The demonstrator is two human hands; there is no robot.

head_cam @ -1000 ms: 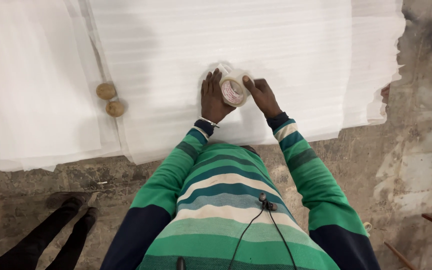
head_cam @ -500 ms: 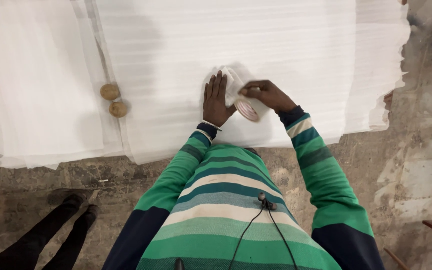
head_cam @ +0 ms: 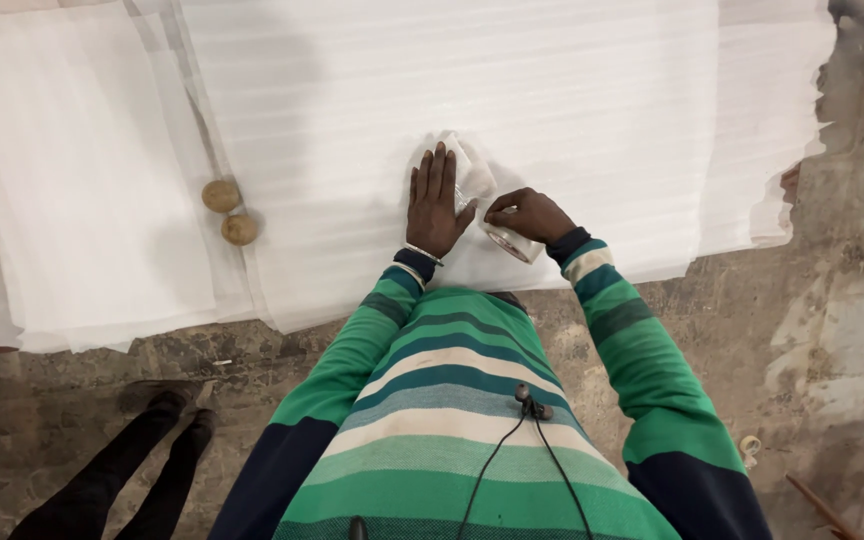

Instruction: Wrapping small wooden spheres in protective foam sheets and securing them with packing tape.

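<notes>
My left hand (head_cam: 436,205) lies flat, fingers spread, pressing down a small bundle wrapped in white foam sheet (head_cam: 470,165) on a large white foam sheet (head_cam: 552,100). My right hand (head_cam: 530,214) grips a roll of clear tape (head_cam: 512,242) just right of the left hand, near the sheet's front edge. A strip of tape seems to run from the roll to the bundle. My green striped sleeves fill the lower middle.
Two small round brown objects (head_cam: 229,210) sit between the big sheet and another stack of white foam sheets (head_cam: 72,180) at left. Bare concrete floor (head_cam: 852,300) lies to the right and front. A person's dark legs (head_cam: 142,470) show at lower left.
The right hand pulled the tape roll down and to the right, away from the bundle. The left hand shifted from holding the roll to pressing flat on the wrapped bundle.
</notes>
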